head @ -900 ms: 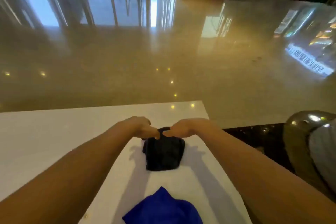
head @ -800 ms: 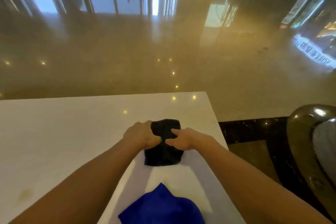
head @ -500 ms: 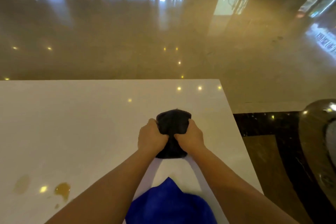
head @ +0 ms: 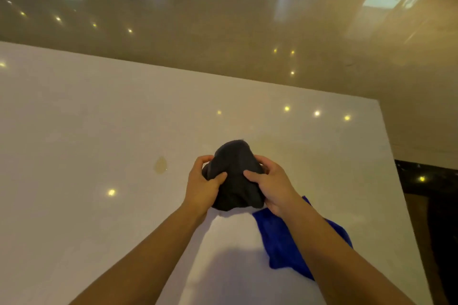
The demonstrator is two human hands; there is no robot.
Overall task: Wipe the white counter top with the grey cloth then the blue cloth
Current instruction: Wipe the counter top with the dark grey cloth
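A dark grey cloth point(head: 234, 171) is bunched into a lump above the middle of the white counter top point(head: 86, 136). My left hand point(head: 202, 187) grips its left side and my right hand point(head: 271, 186) grips its right side, thumbs pressed on top. The blue cloth point(head: 280, 242) lies flat on the counter just behind my right wrist, partly hidden under my right forearm. A small yellowish stain point(head: 160, 164) marks the counter a little to the left of my left hand.
The counter's far edge point(head: 223, 77) runs diagonally, and its right edge point(head: 394, 181) drops to a dark floor strip. Beyond lies a glossy beige floor point(head: 223, 32) with light reflections.
Both hands have gathered the grey cloth from lying flat into a bunched lump held between them. The view has swung left, so the blue cloth now sits to the right and the stain shows.
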